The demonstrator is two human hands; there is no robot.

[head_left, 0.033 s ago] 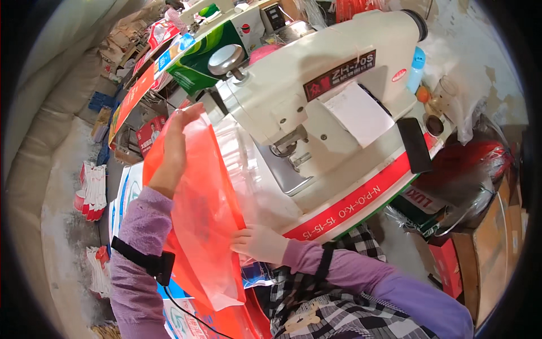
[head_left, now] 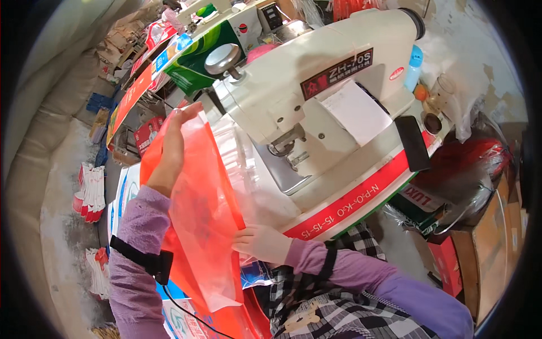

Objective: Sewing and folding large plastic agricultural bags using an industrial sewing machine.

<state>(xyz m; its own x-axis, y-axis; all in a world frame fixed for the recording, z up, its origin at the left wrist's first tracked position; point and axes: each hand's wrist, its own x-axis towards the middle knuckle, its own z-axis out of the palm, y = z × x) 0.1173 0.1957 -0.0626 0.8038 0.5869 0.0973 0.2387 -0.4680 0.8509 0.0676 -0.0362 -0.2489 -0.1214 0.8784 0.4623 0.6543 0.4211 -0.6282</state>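
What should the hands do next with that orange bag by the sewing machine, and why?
Probably slide the orange bag rightward so its edge lies flat under the sewing machine needle. The left hand lifts its top corner, the right hand pinches the lower edge, and the bag is beside the needle plate.

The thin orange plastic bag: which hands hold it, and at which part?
Both hold the thin orange plastic bag: the left hand grips its upper edge, the right hand pinches its side edge lower down.

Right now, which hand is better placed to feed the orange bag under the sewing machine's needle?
Probably the left. The left hand grips the orange bag's top edge beside the sewing machine, nearer its needle. The right hand holds the bag's lower edge, at the table's front.
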